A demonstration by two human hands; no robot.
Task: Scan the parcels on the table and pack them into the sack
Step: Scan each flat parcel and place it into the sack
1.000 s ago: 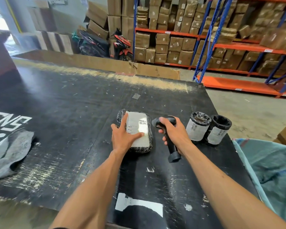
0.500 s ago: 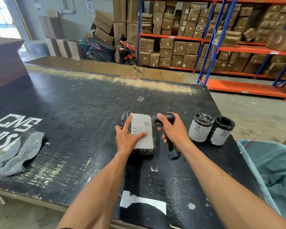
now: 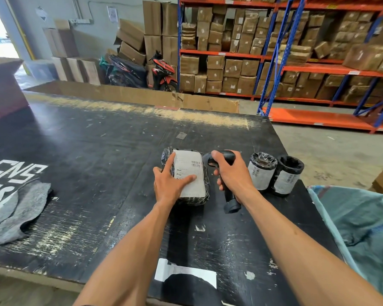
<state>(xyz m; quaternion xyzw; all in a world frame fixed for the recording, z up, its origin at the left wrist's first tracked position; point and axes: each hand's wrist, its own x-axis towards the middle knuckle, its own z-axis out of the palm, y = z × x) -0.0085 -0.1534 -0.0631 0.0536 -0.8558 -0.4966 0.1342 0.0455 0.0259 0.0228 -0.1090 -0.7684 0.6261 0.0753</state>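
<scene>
Head view: left hand (image 3: pixel 171 184) still presses flat parcel (image 3: pixel 187 176), right hand (image 3: pixel 231 173) keeps gripping scanner (image 3: pixel 221 159); nothing moved, so scanning probably continues.

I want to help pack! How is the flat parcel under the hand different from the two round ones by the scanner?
The flat parcel lies on its side, label up; the round parcels stand upright, labels wrapped around them. The left hand presses on the flat one; nobody touches the round ones, and the right hand holds the scanner. All wear black wrap with white labels.
</scene>
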